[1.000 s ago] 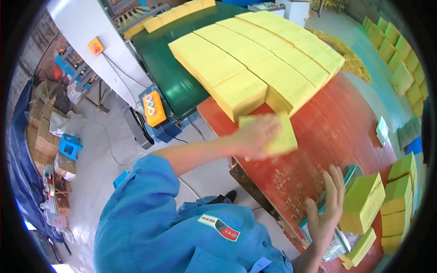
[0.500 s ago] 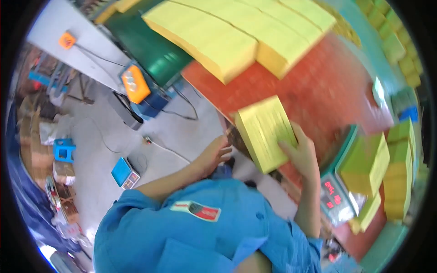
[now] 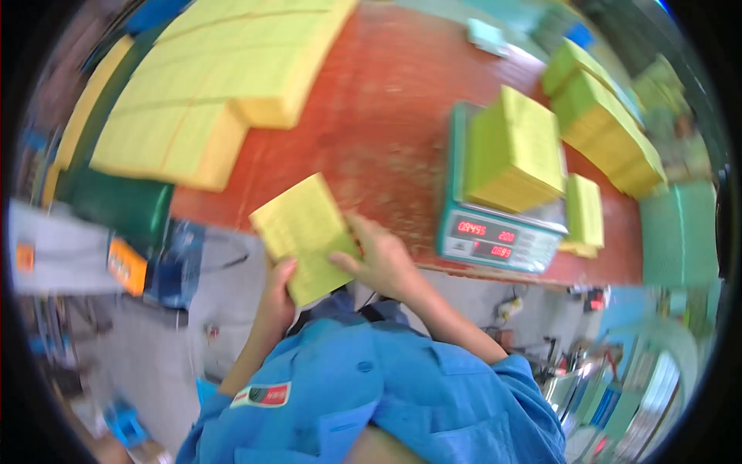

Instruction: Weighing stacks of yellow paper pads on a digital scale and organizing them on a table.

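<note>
A block of yellow paper sheets (image 3: pixel 303 220) is held in front of my body, over the near edge of the red table (image 3: pixel 371 147). My left hand (image 3: pixel 278 294) grips its lower left side, the thumb on the top face and the fingers hidden beneath. My right hand (image 3: pixel 377 257) clasps its right side, thumb on the face. To the right, a teal digital scale (image 3: pixel 502 240) with a lit red display bears a taller yellow paper stack (image 3: pixel 514 151). Neither hand touches the scale.
Long rows of yellow paper blocks (image 3: pixel 209 69) lie at the far left, beside a green conveyor belt (image 3: pixel 116 205). More yellow stacks (image 3: pixel 607 127) stand right of the scale. An orange control box (image 3: pixel 127 267) sits below the belt. A blue stool (image 3: pixel 124 424) is on the floor.
My view and body have turned right, bringing the scale toward the middle. My left hand, free before, now grips the paper block along with my right hand.
</note>
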### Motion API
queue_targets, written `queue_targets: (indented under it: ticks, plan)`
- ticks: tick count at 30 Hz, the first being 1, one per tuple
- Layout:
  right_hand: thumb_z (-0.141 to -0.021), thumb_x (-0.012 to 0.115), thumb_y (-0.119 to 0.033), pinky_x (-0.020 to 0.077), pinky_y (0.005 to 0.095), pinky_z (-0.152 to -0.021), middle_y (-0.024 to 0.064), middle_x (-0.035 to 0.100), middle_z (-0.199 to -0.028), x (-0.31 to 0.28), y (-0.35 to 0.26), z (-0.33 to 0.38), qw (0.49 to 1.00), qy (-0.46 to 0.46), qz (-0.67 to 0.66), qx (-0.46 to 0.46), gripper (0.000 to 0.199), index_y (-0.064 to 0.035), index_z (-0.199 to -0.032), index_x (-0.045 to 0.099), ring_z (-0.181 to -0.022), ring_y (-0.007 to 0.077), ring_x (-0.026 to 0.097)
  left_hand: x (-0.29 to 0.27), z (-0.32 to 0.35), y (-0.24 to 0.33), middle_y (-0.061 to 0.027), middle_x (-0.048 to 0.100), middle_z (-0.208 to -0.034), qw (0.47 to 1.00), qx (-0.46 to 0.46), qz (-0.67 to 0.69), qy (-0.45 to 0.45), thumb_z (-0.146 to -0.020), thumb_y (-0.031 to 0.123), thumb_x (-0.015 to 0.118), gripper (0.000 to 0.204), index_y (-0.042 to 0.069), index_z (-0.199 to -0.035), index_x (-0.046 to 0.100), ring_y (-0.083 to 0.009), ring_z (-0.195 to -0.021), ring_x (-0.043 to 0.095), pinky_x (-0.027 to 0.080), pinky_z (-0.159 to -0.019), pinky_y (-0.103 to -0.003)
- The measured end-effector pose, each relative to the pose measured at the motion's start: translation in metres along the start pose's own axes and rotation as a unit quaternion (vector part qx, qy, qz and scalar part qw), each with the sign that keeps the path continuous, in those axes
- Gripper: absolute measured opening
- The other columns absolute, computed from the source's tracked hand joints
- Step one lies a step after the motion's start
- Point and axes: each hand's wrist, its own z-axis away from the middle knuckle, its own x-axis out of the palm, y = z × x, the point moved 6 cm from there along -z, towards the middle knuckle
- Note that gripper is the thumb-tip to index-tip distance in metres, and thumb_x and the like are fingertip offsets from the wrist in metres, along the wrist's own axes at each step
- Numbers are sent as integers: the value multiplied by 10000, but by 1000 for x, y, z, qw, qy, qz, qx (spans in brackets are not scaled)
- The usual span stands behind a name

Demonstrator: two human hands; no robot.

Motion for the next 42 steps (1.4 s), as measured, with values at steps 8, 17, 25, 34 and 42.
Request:
queue_targets:
  ticks: [8,17,25,34,42]
  plan:
    - [-973,555,-454,498,363,-929,196,605,-1274,-59,49,56,956,43,-262,125,686,43,-1424,413,-1089,272,622,61,5,45,-128,525,-1398,985,-27,10,-170,-983,312,485,538,13,-1425,414,-238,-1254,546,438,-1058,-391]
    - [-970,553,-449,519,312,-779,54,659,-1058,-312,27,66,891,263,-364,65,528,-48,-1313,572,-863,141,622,380,-66,90,-132,535,-1330,876,149,-207,-409,-957,259,586,452,58,-1352,500,-254,-1228,521,456,-992,-442]
    - [-1002,513,-383,516,300,-762,30,665,-1006,-353,108,36,883,180,-421,102,407,-64,-1225,634,-844,117,623,434,-119,43,-105,544,-1256,908,-37,-291,-299,-818,610,616,709,132,-1335,531,-273,-1127,526,437,-905,-494]
    - [-994,517,-334,514,287,-758,41,663,-995,-340,119,38,900,156,-393,103,382,-41,-1201,648,-823,123,618,419,-121,42,-71,598,-1130,898,3,-357,-257,-829,614,604,665,120,-1273,575,-211,-979,560,467,-798,-403]
    - [-1001,504,-339,513,279,-765,52,664,-1032,-332,112,48,917,190,-338,91,400,-22,-1185,663,-851,130,626,412,-115,40,-27,642,-1079,883,14,-382,-273,-842,657,559,661,126,-1233,609,-158,-888,557,447,-780,-348]
